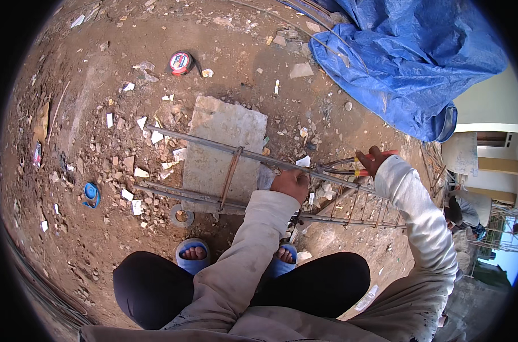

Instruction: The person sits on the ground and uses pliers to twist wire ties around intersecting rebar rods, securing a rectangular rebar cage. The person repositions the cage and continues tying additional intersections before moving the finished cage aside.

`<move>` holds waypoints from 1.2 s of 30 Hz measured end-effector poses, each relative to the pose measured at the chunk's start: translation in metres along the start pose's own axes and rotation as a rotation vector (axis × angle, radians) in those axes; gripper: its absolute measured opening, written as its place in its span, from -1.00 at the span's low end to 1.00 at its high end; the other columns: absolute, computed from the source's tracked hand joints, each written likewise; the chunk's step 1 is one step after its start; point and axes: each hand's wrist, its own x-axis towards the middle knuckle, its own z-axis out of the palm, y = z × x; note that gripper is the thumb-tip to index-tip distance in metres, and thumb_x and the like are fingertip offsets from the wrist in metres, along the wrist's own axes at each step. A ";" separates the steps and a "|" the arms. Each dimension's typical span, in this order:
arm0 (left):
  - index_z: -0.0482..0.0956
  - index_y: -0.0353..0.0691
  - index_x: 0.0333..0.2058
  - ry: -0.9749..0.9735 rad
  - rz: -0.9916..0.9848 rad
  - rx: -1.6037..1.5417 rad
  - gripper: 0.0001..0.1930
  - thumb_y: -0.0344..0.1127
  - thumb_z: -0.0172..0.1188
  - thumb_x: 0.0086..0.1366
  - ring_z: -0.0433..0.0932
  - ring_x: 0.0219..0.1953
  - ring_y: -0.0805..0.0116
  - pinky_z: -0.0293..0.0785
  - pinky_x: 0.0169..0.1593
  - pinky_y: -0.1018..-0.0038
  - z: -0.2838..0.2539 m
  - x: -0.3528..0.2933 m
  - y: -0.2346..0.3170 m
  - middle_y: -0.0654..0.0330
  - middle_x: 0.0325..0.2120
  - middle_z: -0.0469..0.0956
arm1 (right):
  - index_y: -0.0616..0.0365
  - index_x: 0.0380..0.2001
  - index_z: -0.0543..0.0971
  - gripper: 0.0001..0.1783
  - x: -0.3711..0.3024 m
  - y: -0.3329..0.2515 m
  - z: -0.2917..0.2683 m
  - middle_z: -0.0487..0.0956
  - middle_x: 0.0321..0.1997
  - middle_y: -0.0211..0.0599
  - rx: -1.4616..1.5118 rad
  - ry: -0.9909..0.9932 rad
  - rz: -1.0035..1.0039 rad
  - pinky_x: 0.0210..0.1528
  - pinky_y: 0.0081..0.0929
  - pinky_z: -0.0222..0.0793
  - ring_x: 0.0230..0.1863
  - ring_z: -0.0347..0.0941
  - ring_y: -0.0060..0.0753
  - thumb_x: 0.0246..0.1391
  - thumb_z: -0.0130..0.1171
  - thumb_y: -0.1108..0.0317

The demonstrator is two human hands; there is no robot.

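Observation:
A rebar frame (215, 146) of long steel rods joined by thin stirrups (230, 178) lies across in front of me, partly over a flat concrete slab (213, 117). My left hand (292, 184) is closed against the upper rod, and what its fingers pinch is hidden. Just right of it, my right hand (374, 162) grips red-handled pincers (341, 165). Their handles stand apart, and the jaws meet the upper rod close to my left hand. More stirrups (368, 206) sit closely spaced along the right part of the frame.
A tape measure (181, 62) and a blue ring-shaped object (90, 195) lie on the dirt among broken tile pieces. A grey disc (182, 216) rests near my sandalled foot. Blue tarpaulin (396, 62) covers the far right. Another person (467, 214) is at the right edge.

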 end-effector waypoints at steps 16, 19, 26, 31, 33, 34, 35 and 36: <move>0.58 -0.42 -0.40 0.092 -0.221 -0.770 -0.76 -0.30 0.13 0.22 0.53 -0.44 0.52 0.44 -0.29 0.57 0.034 -0.008 -0.003 0.14 -0.51 0.59 | -0.02 -0.22 0.42 -0.66 0.006 0.005 -0.047 0.44 -0.23 -0.29 -0.212 0.301 -0.156 -0.09 -0.38 0.21 -0.14 0.42 -0.26 -0.07 0.15 0.11; 0.57 -0.42 -0.34 0.184 -0.169 -0.772 -0.80 -0.36 0.12 0.21 0.53 -0.40 0.52 0.43 -0.24 0.57 0.040 -0.017 0.001 0.14 -0.45 0.60 | -0.01 -0.35 0.51 -0.72 0.018 0.006 -0.068 0.48 -0.32 -0.33 -0.290 0.457 -0.270 -0.06 -0.37 0.21 -0.15 0.41 -0.28 -0.07 0.14 0.07; 0.55 -0.36 -0.25 0.099 -0.014 -0.470 -0.78 -0.34 0.06 0.24 0.48 -0.42 0.53 0.40 -0.29 0.58 0.030 -0.020 0.001 0.20 -0.49 0.58 | 0.05 -0.43 0.56 -0.83 0.038 -0.003 -0.094 0.58 -0.41 -0.24 -0.146 -0.283 -0.245 -0.31 -0.25 0.40 -0.39 0.49 -0.15 -0.13 0.22 0.26; 0.56 -0.36 -0.22 0.040 -0.028 -0.439 -0.77 -0.34 0.06 0.24 0.46 -0.42 0.53 0.39 -0.29 0.56 0.033 -0.018 -0.004 0.21 -0.49 0.58 | 0.14 -0.22 0.45 -0.54 -0.003 -0.009 -0.033 0.55 -0.43 -0.08 0.870 -0.719 0.154 -0.36 -0.26 0.40 -0.42 0.49 -0.15 -0.27 0.31 0.28; 0.56 -0.35 -0.23 0.098 0.010 -0.578 -0.78 -0.34 0.06 0.24 0.47 -0.42 0.53 0.39 -0.30 0.57 0.039 -0.014 -0.010 0.22 -0.49 0.57 | 0.13 -0.16 0.44 -0.49 -0.016 -0.014 -0.013 0.54 -0.42 -0.06 0.681 -0.307 0.029 -0.30 -0.21 0.41 -0.36 0.51 -0.11 -0.25 0.29 0.22; 0.57 -0.35 -0.24 0.101 -0.023 -0.616 -0.78 -0.34 0.06 0.24 0.47 -0.42 0.53 0.39 -0.30 0.57 0.043 -0.013 -0.013 0.22 -0.49 0.57 | 0.12 -0.11 0.42 -0.46 -0.023 -0.018 -0.007 0.54 -0.41 -0.04 0.546 -0.078 -0.025 -0.28 -0.18 0.40 -0.34 0.51 -0.09 -0.22 0.27 0.19; 0.57 -0.35 -0.24 0.113 0.009 -0.654 -0.78 -0.34 0.07 0.24 0.47 -0.42 0.53 0.40 -0.29 0.57 0.047 -0.013 -0.016 0.22 -0.49 0.57 | 0.11 -0.07 0.40 -0.44 -0.029 -0.023 -0.002 0.54 -0.40 -0.02 0.378 0.115 -0.033 -0.26 -0.16 0.40 -0.32 0.51 -0.07 -0.19 0.25 0.17; 0.57 -0.35 -0.23 0.109 -0.004 -0.678 -0.79 -0.35 0.07 0.24 0.47 -0.42 0.52 0.40 -0.28 0.58 0.050 -0.013 -0.019 0.22 -0.49 0.57 | 0.10 -0.02 0.35 -0.41 -0.035 -0.029 -0.001 0.54 -0.39 0.00 0.169 0.324 -0.026 -0.25 -0.13 0.39 -0.32 0.51 -0.05 -0.15 0.22 0.14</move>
